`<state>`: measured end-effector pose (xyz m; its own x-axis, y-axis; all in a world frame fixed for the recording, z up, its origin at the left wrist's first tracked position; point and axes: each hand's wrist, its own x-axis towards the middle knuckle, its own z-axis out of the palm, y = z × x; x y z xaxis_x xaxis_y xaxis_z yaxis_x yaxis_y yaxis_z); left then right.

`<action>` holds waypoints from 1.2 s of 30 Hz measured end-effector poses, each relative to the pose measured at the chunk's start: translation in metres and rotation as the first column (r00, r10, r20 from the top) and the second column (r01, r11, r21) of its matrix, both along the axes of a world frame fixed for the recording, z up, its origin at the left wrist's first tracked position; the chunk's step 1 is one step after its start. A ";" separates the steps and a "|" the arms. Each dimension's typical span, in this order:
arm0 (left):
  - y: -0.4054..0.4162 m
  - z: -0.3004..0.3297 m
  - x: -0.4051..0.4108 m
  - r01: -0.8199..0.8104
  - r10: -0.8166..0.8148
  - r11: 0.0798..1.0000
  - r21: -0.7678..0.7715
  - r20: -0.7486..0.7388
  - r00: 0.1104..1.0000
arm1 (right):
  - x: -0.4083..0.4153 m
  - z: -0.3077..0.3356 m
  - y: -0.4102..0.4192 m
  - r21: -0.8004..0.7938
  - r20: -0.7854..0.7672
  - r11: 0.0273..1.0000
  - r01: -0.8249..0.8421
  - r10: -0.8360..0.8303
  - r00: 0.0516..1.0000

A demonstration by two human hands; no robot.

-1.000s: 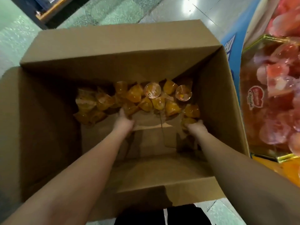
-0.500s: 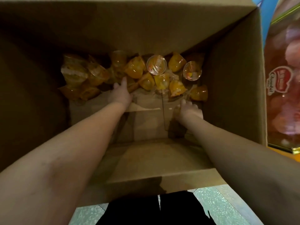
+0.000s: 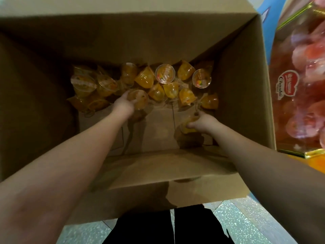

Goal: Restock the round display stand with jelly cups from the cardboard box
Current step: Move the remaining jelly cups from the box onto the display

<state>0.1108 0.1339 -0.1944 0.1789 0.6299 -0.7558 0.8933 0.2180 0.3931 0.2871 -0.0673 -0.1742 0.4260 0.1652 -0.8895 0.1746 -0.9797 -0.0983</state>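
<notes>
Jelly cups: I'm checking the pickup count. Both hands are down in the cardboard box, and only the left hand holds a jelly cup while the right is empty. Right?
Not quite. In the head view the right hand also holds a jelly cup, just as the left hand grips one. Both hands are indeed down in the cardboard box.

The jelly cups (image 3: pixel 158 85) are heaped along the far wall inside the cardboard box (image 3: pixel 246 103). The left hand (image 3: pixel 124 106) is set at the heap's near edge, the right hand (image 3: pixel 202 122) nearer and to the right (each around one cup). The display stand (image 3: pixel 299 85) is placed just right of the box.
</notes>
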 end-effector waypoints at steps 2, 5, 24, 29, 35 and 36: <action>-0.006 0.016 -0.004 -0.055 0.058 0.994 -0.098 0.024 0.998 | 0.001 0.017 -0.004 0.117 -0.032 0.990 0.080 -0.077 0.997; -0.026 0.051 -0.007 -0.275 0.346 0.890 -0.364 0.146 0.927 | 0.003 0.046 -0.016 0.273 -0.136 0.932 0.236 -0.206 0.969; -0.252 0.291 0.090 0.160 0.070 0.865 -0.476 0.429 0.901 | 0.018 0.237 -0.251 0.812 -0.139 0.430 0.394 -0.514 0.846; -0.321 0.305 0.136 0.359 -0.129 0.833 -0.422 0.482 0.867 | 0.021 0.258 -0.328 0.833 -0.062 0.393 0.389 -0.633 0.772; -0.395 0.306 0.178 0.507 -0.286 0.744 -0.435 0.478 0.831 | 0.022 0.261 -0.406 0.820 0.139 0.473 0.322 -0.711 0.689; -0.407 0.306 0.185 0.525 -0.315 0.730 -0.437 0.467 0.826 | 0.021 0.259 -0.417 0.819 0.158 0.474 0.324 -0.729 0.666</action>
<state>0.2955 -0.2731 0.1112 0.6322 -0.0551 -0.7728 0.7728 0.1163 0.6239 0.3086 -0.4844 0.0848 0.9347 0.2074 -0.2886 -0.1354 -0.5430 -0.8287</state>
